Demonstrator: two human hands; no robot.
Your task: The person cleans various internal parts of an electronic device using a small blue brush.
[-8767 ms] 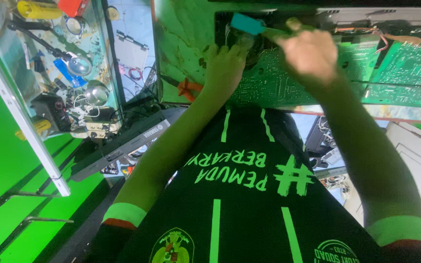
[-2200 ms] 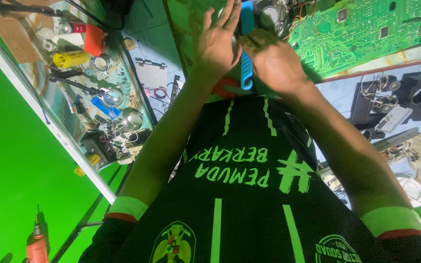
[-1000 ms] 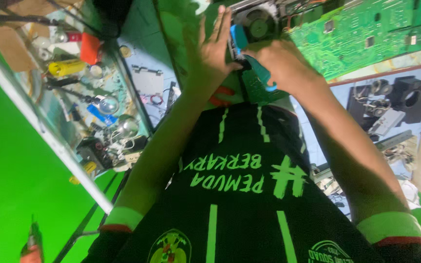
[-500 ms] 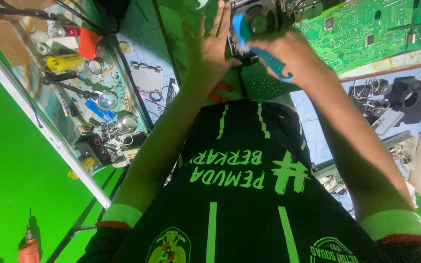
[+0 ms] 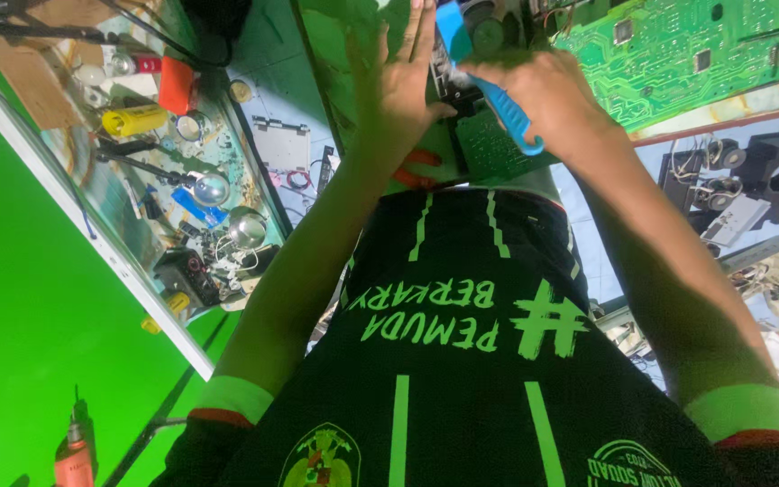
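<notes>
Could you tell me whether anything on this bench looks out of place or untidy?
Nothing looks damaged or spilled. The glass shelf on the left is crowded with tools lying at all angles. The right hand grips a blue-handled tool over the green circuit board.

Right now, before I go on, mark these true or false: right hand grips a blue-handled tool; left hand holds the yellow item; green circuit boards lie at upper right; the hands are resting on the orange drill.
1. The right hand grips a blue-handled tool: true.
2. The left hand holds the yellow item: false, it is open by the small dark board.
3. Green circuit boards lie at upper right: true.
4. The hands rest on the orange drill: false, it stands far off, lower left.
</notes>
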